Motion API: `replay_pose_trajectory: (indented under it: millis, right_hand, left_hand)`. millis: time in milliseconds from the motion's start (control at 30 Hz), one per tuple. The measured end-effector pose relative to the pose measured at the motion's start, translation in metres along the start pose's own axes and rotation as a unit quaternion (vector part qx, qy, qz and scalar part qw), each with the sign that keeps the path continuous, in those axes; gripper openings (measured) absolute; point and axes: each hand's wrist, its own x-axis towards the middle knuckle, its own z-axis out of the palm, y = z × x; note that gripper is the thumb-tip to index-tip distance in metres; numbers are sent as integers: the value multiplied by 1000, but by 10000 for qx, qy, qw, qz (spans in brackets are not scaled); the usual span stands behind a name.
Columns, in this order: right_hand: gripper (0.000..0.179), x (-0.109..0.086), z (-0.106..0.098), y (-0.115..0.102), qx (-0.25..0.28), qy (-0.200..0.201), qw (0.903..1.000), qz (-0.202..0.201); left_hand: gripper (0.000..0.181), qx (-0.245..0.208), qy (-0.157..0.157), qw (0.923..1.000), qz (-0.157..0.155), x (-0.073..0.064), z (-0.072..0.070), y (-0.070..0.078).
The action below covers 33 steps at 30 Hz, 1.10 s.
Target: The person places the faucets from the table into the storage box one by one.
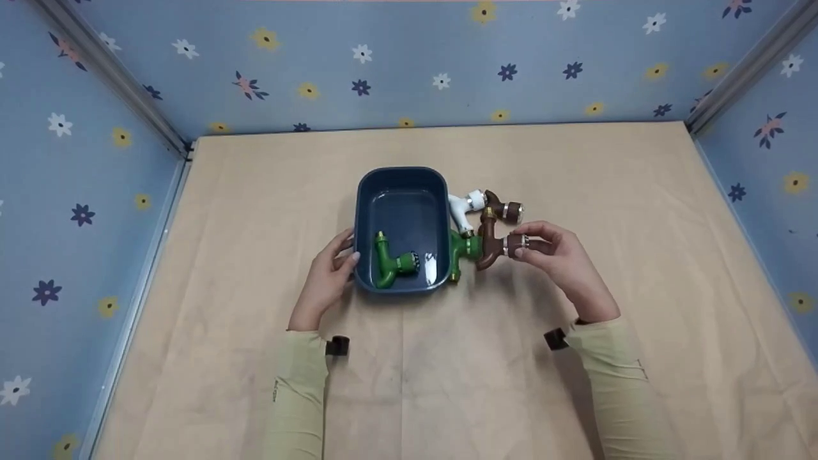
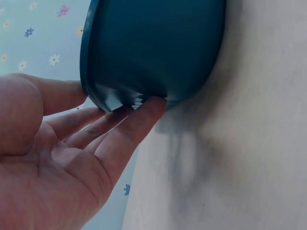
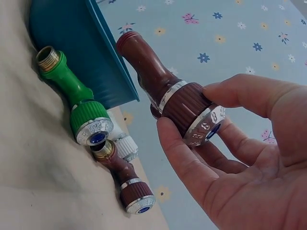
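Note:
In the head view my right hand (image 1: 565,259) grips a brown faucet (image 1: 491,246) by its ribbed knob. The right wrist view shows this brown faucet (image 3: 151,62) held up off the table, thumb and fingers around the knob. My left hand (image 1: 329,281) holds the left side of a dark blue plastic basin (image 1: 364,191), thumb at the rim and fingers along the outer wall (image 2: 153,52). Inside the basin lies a green faucet (image 1: 386,265). Against its right side are another green faucet (image 1: 457,249), a white faucet (image 1: 460,207) and a second brown faucet (image 1: 511,211).
A beige cloth (image 1: 268,191) covers the table. Blue flowered panels (image 1: 409,57) stand along the back and both sides, with metal posts at the corners. A small black piece (image 1: 337,345) sits by each wrist.

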Motion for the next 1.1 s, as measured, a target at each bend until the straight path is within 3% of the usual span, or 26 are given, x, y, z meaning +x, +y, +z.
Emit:
replay_pose_trajectory:
  millis: [300, 567, 1100]
  right_hand:
    - [34, 3, 6, -1, 116, 36, 9999, -115]
    - [34, 5, 11, -1, 147, -12, 9999, -63]
    - [34, 14, 25, -2, 133, -162, 9998, -35]
  left_hand:
    - [52, 14, 0, 10000, 7, 1, 1, 0]
    - [54, -42, 22, 10000, -7, 14, -2, -31]
    - [52, -87, 82, 9999, 62, 14, -2, -33]
